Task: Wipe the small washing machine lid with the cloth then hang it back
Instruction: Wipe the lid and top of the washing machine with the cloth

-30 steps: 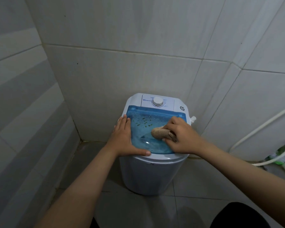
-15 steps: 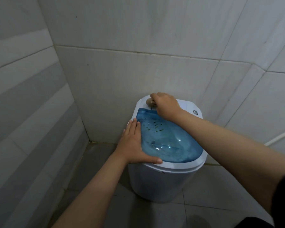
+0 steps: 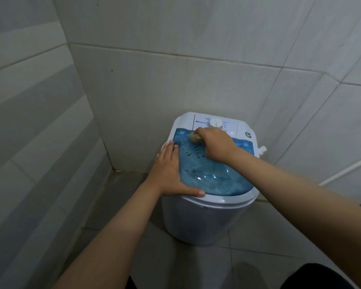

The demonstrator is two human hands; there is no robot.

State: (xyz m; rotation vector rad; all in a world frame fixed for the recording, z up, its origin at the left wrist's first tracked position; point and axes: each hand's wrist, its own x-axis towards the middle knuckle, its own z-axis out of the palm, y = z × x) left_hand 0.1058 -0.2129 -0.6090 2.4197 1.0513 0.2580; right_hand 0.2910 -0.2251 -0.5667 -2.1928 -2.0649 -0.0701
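A small white washing machine (image 3: 204, 222) stands in the tiled corner, topped by a clear blue lid (image 3: 215, 178) with small green specks near its back. My right hand (image 3: 214, 146) is closed around a bunched beige cloth (image 3: 194, 138) and presses it on the lid's back left part, just below the white dial (image 3: 215, 123). My left hand (image 3: 171, 174) lies flat, fingers together, on the lid's left edge, with the thumb along the front rim.
Tiled walls close in on the left and behind the machine. A white hose (image 3: 346, 171) runs along the right wall. A grey tiled floor (image 3: 258, 236) lies around the machine. A dark garment (image 3: 321, 277) shows at the bottom right.
My right hand drew the cloth from the control panel at the back down onto the lid's back left part. My left hand stayed flat on the left edge. The view shifted slightly.
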